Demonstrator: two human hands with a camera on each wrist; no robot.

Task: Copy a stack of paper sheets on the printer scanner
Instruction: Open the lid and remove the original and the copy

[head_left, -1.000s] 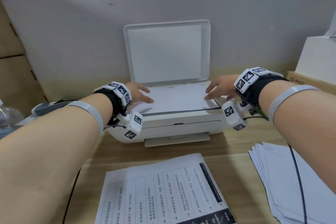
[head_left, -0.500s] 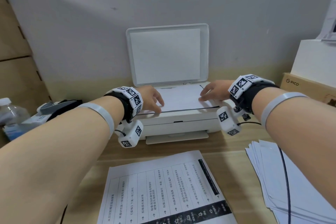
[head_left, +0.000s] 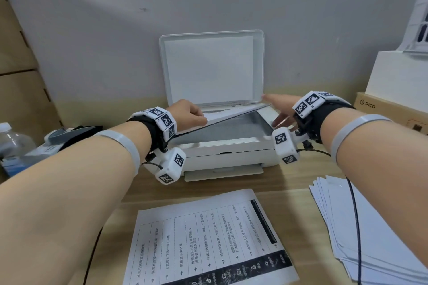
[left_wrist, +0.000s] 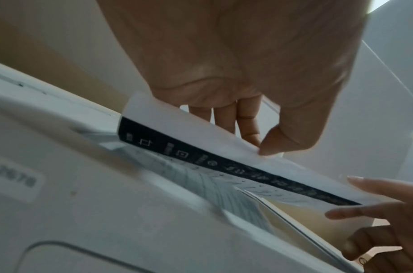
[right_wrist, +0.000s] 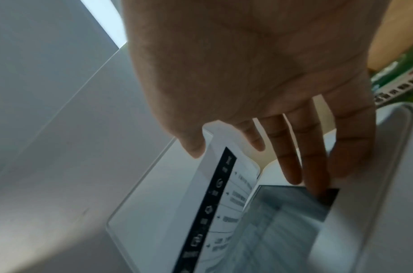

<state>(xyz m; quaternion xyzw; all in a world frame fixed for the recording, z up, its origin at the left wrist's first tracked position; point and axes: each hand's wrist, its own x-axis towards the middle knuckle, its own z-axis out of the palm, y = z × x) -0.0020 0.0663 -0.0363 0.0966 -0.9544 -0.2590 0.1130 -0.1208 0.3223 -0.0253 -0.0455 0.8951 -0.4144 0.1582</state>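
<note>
A white printer (head_left: 231,157) stands at the back of the desk with its scanner lid (head_left: 212,67) raised. A printed sheet (head_left: 234,113) hangs tilted above the scanner glass (head_left: 222,131), printed face down. My left hand (head_left: 199,118) pinches the sheet's left edge between thumb and fingers. The left wrist view shows that pinch (left_wrist: 259,146) on the sheet (left_wrist: 201,140). My right hand (head_left: 272,107) holds the right edge, thumb above and fingers below. In the right wrist view the hand (right_wrist: 224,146) straddles the sheet (right_wrist: 233,184) over the glass (right_wrist: 289,206).
A printed page (head_left: 208,238) lies on the wooden desk in front of the printer. A fanned stack of white sheets (head_left: 370,227) sits at the right. A PICO box (head_left: 389,111) stands behind it. At far left are a water bottle (head_left: 11,141) and a dark device (head_left: 69,132).
Both hands rested on the sheet lying flat on the glass. Now they hold its edges and it has risen, higher at the left, baring the glass.
</note>
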